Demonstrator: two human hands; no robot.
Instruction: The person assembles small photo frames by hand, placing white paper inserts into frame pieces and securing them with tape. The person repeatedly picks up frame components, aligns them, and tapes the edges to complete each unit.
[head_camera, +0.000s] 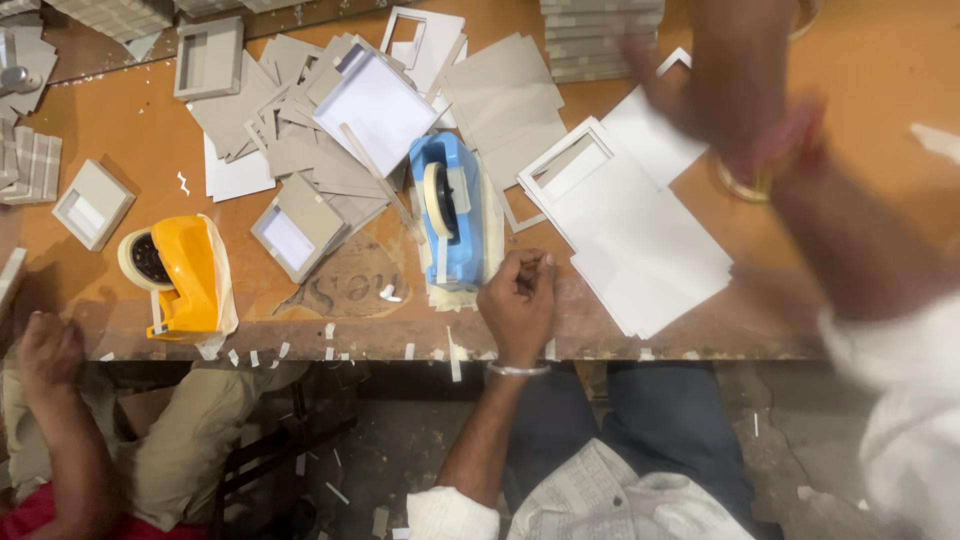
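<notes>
the left hand (518, 300) has its fingers curled together, pinching near the tape end just beside the blue tape dispenser (450, 215). the right hand (735, 85) is blurred, its fingers unreadable, well right of the dispenser above white card sheets (640, 230).

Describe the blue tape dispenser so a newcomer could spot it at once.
On the brown worktable, look mid-table, just left of the spread white cards. The blue tape dispenser stands there, above a seated person's fist. Its neighbour further left, the other dispenser, is yellow.
</notes>
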